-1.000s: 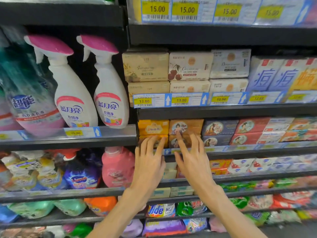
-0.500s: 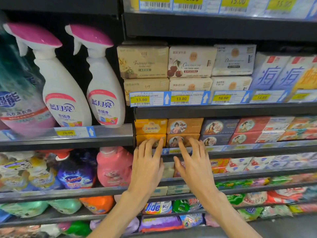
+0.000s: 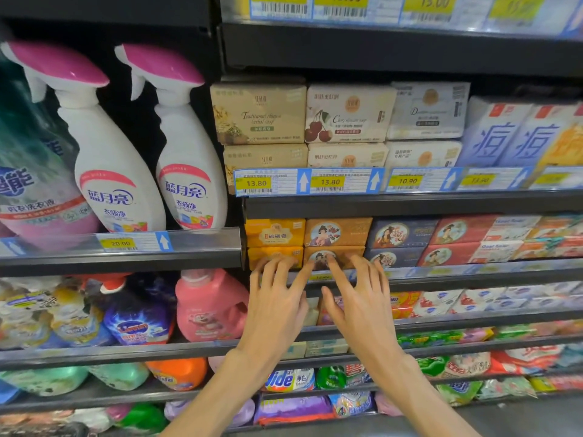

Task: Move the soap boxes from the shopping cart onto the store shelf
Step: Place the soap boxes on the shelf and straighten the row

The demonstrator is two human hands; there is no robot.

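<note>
where fingertips (image 3: 328, 258) touch: soap boxes (image 3: 334, 257)

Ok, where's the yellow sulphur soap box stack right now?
In the head view, the yellow soap boxes sit at the left end of the middle shelf, beside the orange portrait boxes, with the left hand at the lower one.
</note>
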